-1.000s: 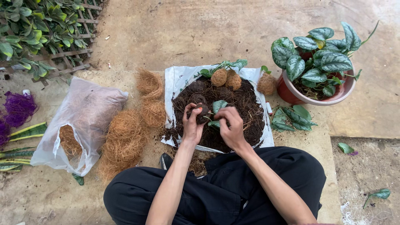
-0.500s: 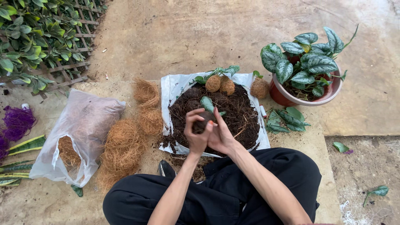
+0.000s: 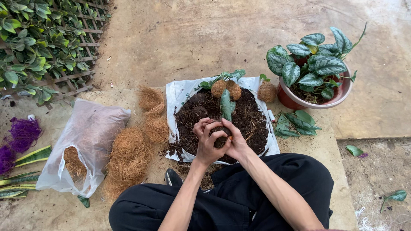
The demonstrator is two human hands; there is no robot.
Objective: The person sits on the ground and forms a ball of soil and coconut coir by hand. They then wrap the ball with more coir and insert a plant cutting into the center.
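both hands, left hand [image 3: 206,141] and right hand [image 3: 234,141], have their grip clenched around a soil ball [image 3: 220,133] with a green cutting [image 3: 226,105] rising from it, above the white sheet [image 3: 180,92] heaped with dark soil [image 3: 252,122]. a red pot [image 3: 299,102] holds a leafy plant [image 3: 314,60]; the clear bag [image 3: 85,132] holds coir fibre [image 3: 73,161].

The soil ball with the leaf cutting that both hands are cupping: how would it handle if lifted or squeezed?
The soil ball looks like loose, fibrous dark soil, so it probably crumbles if squeezed hard. Both the left hand and right hand wrap it, suggesting it needs support. Its leaf stands tall, so it may tip when set down.
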